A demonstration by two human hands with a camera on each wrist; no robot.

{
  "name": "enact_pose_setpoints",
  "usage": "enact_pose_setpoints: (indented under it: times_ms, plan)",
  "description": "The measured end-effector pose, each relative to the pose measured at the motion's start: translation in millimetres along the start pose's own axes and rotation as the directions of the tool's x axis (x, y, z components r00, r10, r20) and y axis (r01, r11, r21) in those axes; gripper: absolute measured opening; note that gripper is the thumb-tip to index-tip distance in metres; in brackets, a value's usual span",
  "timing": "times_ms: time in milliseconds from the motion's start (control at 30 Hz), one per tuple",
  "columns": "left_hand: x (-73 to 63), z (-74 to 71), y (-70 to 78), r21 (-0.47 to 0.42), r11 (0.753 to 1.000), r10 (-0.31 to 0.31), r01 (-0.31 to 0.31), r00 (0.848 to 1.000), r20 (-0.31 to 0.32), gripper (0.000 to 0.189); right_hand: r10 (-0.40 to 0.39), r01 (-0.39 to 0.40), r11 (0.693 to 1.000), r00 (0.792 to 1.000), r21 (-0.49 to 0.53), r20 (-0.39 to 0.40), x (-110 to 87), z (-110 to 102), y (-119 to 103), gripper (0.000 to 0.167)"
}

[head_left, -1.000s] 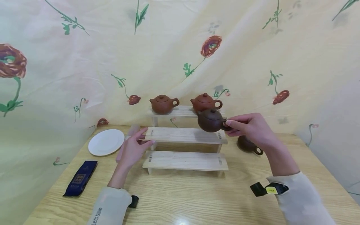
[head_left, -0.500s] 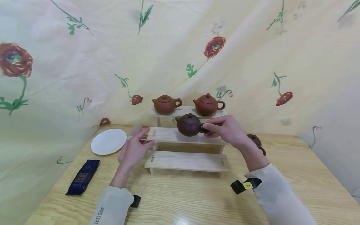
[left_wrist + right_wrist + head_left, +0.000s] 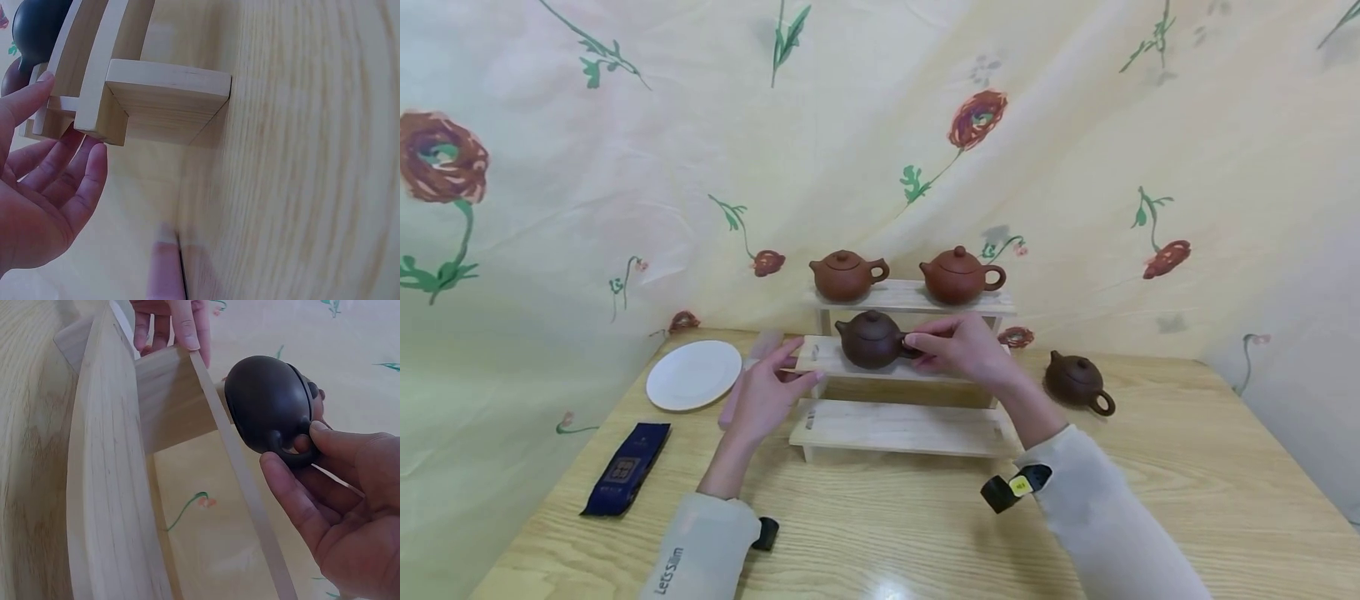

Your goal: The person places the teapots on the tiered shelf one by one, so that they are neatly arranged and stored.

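In the head view, my right hand [image 3: 966, 352] pinches the looped handle of a dark brown teapot [image 3: 871, 340]. The teapot is at the left part of the middle tier of a pale wooden three-step display shelf [image 3: 902, 427], its spout to the left. Whether its base touches the board I cannot tell. My left hand [image 3: 767, 392] grips the left end of the middle tier; in the left wrist view, the thumb [image 3: 31, 94] lies at the board's upper side and the fingers curl beneath. Two reddish-brown teapots [image 3: 844, 277] stand on the top tier.
Another dark brown teapot [image 3: 1075, 382] stands on the wooden table [image 3: 880, 517] right of the shelf. To the left are a white plate [image 3: 694, 375], a dark blue packet [image 3: 627, 468] and a pink strip-like object [image 3: 730, 404]. A floral cloth [image 3: 850, 125] hangs behind.
My right hand has carried the dark teapot leftward and down, from the right of the shelf to the middle tier's left part. The left hand has stayed on the shelf end.
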State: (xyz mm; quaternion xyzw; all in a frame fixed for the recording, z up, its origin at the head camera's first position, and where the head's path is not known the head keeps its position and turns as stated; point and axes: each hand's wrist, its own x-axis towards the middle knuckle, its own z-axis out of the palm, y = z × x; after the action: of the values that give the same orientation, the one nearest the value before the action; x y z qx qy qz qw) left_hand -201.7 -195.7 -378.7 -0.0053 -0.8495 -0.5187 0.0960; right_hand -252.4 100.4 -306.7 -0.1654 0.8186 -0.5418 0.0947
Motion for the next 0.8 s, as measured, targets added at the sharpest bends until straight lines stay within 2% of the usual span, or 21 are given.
enact_pose_setpoints:
  times_ms: [300,500,800]
  plan:
    - [-1.3,-0.8,0.3,-0.004,1.000,-0.011,0.011,1.000,-0.003,0.068,-0.022,0.024,0.997,0.999,-0.068,0.035,10.5,9,-8,0.022]
    - [-1.4,-0.8,-0.7,-0.011,1.000,-0.009,0.009,1.000,-0.004,0.067,-0.030,0.034,0.998,0.998,-0.060,0.059,16.6,17,-9,0.021]
    - [-0.4,-0.1,0.5,-0.013,1.000,-0.004,0.003,1.000,-0.001,0.067,-0.021,0.024,0.998,0.998,-0.061,0.053,22.8,23,-14,0.019]
